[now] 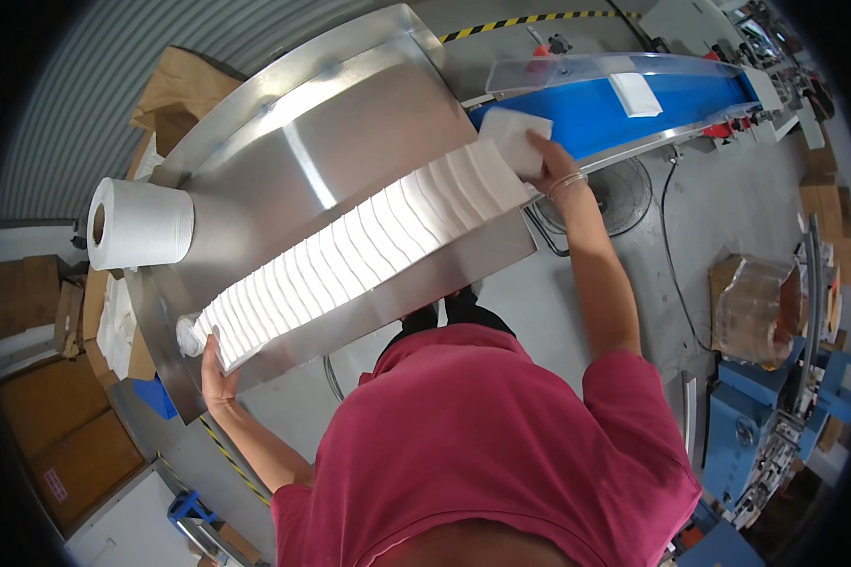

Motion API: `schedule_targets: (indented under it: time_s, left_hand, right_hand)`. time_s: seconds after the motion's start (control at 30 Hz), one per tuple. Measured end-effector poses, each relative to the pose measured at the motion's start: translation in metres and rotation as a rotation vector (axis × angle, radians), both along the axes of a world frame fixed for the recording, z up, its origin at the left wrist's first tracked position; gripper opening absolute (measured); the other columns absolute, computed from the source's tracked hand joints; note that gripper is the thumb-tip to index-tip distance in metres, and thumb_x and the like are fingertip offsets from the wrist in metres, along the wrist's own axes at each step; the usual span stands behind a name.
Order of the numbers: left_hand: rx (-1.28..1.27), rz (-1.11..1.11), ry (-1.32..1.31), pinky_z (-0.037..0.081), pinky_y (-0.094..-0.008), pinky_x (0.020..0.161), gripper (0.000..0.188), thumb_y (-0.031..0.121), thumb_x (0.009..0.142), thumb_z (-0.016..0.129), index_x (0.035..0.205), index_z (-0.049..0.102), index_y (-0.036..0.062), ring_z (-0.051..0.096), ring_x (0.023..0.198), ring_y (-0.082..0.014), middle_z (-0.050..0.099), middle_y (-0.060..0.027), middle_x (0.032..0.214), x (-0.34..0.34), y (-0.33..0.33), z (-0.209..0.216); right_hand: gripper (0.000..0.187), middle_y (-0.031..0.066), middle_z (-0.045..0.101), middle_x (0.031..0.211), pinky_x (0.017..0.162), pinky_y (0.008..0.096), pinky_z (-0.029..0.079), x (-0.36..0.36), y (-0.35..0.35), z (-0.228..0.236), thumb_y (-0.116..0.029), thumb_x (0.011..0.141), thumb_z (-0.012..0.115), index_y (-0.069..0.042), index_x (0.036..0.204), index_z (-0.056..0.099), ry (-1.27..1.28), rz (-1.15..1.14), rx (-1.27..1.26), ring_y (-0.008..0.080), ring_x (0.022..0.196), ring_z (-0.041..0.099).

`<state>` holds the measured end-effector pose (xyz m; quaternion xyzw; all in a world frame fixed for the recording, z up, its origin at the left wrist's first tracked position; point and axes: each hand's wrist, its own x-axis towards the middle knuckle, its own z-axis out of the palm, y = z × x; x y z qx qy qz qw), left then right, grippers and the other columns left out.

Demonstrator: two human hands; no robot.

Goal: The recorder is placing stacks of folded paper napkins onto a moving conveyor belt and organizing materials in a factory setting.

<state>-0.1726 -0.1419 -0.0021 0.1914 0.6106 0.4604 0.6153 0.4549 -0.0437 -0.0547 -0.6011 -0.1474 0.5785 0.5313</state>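
Observation:
A long row of white folded paper napkins [350, 248] stands on edge in a slanting line along the near side of a steel table [246, 203]. At the row's left end my left hand [219, 380] rests with its fingers stretched up against the last napkins; part of the hand is hidden. My right hand [550, 163], at the far right end, is closed on the edge of a white napkin stack [514, 134] that lies flatter than the row. This stack is next to the start of a blue conveyor belt [591, 118].
Another white folded stack [636, 94] lies on the belt, beside a clear guard [577, 70]. A large white roll [147, 224] stands at the table's left, with crumpled clear film [190, 335] below it. Cardboard boxes [76, 430] and blue machinery [739, 430] flank the area.

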Motion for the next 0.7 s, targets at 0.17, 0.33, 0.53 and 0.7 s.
schedule_targets:
  time_s: [0.17,0.33,0.53,0.7]
  left_hand:
    - [-0.008,0.029,-0.007,0.036,-0.0384,0.096,0.059,0.035,0.084,0.057,0.129,0.038,0.0015,0.046,0.115,-0.0232,0.048,-0.009,0.126,-0.003,-0.003,-0.004]
    - [-0.022,0.014,0.006,0.035,-0.0388,0.097,0.059,0.035,0.084,0.056,0.129,0.037,0.0016,0.045,0.116,-0.0235,0.048,-0.0093,0.127,0.0,0.0,-0.003]
    - [-0.03,0.024,0.016,0.036,-0.0392,0.096,0.061,0.035,0.083,0.058,0.129,0.037,0.0018,0.046,0.116,-0.0236,0.048,-0.0092,0.127,0.003,-0.002,-0.001]
    - [-0.013,0.012,0.002,0.036,-0.0393,0.096,0.061,0.035,0.082,0.059,0.129,0.037,0.0019,0.046,0.116,-0.0233,0.048,-0.0091,0.127,0.003,-0.002,-0.001]
  right_hand:
    - [0.042,0.0103,0.06,0.102,0.076,0.0315,0.05,-0.043,-0.012,0.037,-0.037,0.083,0.06,-0.003,0.107,0.057,0.349,0.253,-0.05,0.023,0.092,0.059]
    - [0.049,0.0107,0.06,0.099,0.074,0.0287,0.049,-0.054,-0.01,0.046,-0.036,0.083,0.06,0.002,0.113,0.053,-0.011,0.286,-0.108,0.0181,0.087,0.06]
    - [0.037,0.0107,0.062,0.095,0.068,0.0292,0.048,-0.047,-0.01,0.044,-0.03,0.081,0.06,0.003,0.098,0.06,-0.344,0.375,-0.149,0.0184,0.079,0.061]
    - [0.028,0.01,0.062,0.095,0.068,0.0326,0.049,-0.018,-0.006,0.013,-0.03,0.082,0.058,-0.003,0.091,0.062,-0.259,0.272,-0.146,0.0213,0.083,0.062]
